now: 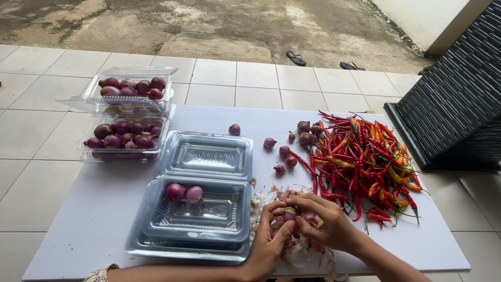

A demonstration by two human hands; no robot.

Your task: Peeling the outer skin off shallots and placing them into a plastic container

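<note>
Low in the frame's middle, the left hand [269, 241] pinches a shallot [289, 213] while the right hand [324, 222] grips its skin; best peel thinly, dropping scraps on the bench [94, 219].

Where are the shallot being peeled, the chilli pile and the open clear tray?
Shallot being peeled [288, 213], head view, purple skin between the fingertips.
Chilli pile [365, 162], head view, middle of the heap.
Open clear tray [235, 230], head view, bare right rim.

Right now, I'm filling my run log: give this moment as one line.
both hands peeling shallot | skins beneath | two peeled shallots in open tray | chillies right
</note>
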